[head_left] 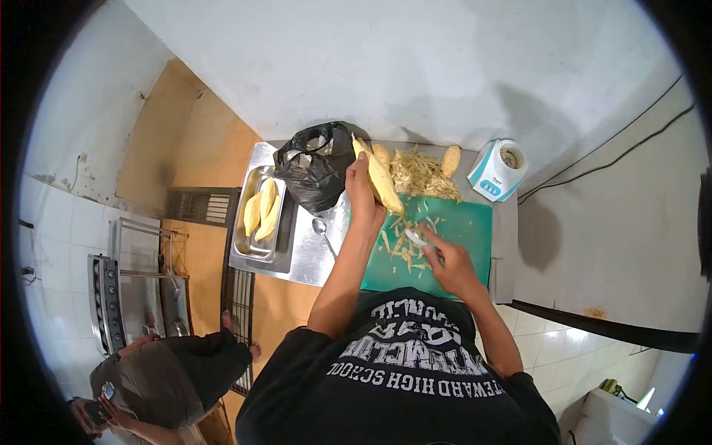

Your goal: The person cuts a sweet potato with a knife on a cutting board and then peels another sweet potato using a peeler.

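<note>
Right hand (448, 261) closed on what seems a white peeler (415, 237), the left hand (361, 185) grips a root (381, 182) slanting lengthwise from upper left to lower right, yellow and tapered, partly over a green board (469, 252).

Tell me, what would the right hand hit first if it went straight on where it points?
Probably the near end of the yellow root in the left hand, met first by the white peeler in the right hand; depth is unclear.

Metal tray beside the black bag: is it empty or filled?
Partly filled: yellow tubers lie inside the tray, with bare metal showing.
</note>
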`<state>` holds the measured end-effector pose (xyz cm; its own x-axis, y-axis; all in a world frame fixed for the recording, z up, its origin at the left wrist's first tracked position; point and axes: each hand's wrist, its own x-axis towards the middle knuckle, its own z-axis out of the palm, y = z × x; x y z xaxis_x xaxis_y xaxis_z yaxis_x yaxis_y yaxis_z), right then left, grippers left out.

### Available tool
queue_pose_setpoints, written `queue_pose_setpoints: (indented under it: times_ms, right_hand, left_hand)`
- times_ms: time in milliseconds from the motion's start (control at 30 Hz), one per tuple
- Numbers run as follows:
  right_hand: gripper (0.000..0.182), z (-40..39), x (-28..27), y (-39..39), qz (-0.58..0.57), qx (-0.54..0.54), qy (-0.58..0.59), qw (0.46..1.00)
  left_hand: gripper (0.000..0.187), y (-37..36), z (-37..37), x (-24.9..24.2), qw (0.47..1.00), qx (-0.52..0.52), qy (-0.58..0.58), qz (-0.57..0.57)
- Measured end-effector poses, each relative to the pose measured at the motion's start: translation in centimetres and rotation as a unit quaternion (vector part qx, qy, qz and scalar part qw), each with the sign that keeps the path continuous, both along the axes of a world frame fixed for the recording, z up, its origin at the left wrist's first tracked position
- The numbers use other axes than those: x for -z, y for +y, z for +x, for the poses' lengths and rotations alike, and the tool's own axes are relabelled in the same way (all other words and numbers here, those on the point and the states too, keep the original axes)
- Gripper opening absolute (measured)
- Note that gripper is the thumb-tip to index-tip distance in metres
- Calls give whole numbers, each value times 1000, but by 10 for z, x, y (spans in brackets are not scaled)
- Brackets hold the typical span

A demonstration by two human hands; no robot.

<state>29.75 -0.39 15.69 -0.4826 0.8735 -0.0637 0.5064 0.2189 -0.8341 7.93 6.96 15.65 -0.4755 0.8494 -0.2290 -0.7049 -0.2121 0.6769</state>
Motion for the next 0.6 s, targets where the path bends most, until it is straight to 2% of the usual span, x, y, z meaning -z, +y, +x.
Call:
queue_pose_setpoints:
  times_ms: [133, 233, 300, 333, 467, 533, 600]
  right_hand:
    - [44, -20, -32, 24, 54, 41, 60, 996]
    - [45, -27, -33, 28, 53, 16, 24, 998]
    - [45, -24, -26, 17, 78, -4, 12, 997]
    - [46, -18, -26, 13, 53, -25, -10, 998]
    - [45, -8, -15, 4, 78, -17, 44, 996]
    - [46, -4, -29, 3, 36, -28, -10, 999]
    - [46, 1, -24, 3, 46, -35, -24, 998]
  left_hand:
    - [28, -2, 25, 5, 999, 25, -8, -22]
    - [29, -3, 37, 2, 998, 26, -46, -23]
    - [33, -4, 24, 9, 998, 60, -7, -4]
    - [36, -5, 22, 13, 998, 55, 29, -24]
    - [41, -10, 22, 30, 997, 72, 6, -41]
    - [41, -10, 27, 32, 998, 52, 6, -46]
    - [42, -6, 27, 32, 998, 40, -20, -52]
